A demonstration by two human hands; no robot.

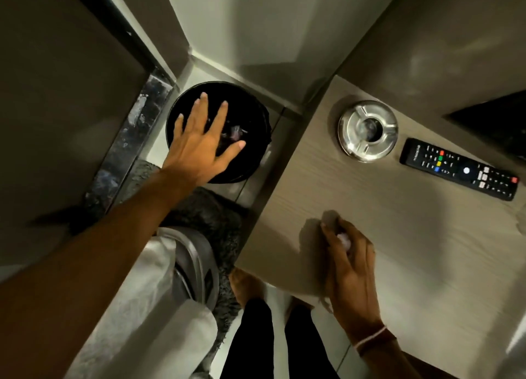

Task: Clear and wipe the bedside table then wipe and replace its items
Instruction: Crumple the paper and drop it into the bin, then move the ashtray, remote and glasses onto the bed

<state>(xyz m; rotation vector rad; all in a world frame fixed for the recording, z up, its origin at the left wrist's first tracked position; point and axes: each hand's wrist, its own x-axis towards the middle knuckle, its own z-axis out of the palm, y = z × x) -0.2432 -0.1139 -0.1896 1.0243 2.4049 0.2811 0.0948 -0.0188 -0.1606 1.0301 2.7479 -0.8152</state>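
R hand at 5 o'clock sits on the bedside table, fingers curled round smth small and whitish, can't tell what. Further out, remote and steel ashtray at 2 o'clock. L hand at 11, fingers spread, empty, over black bin.

Pale wall corner above a light tiled floor; dark shaggy rug beside a black round waste bin; dim, warm lighting.

Shiny metal ashtray on matt wood-grain bedside table
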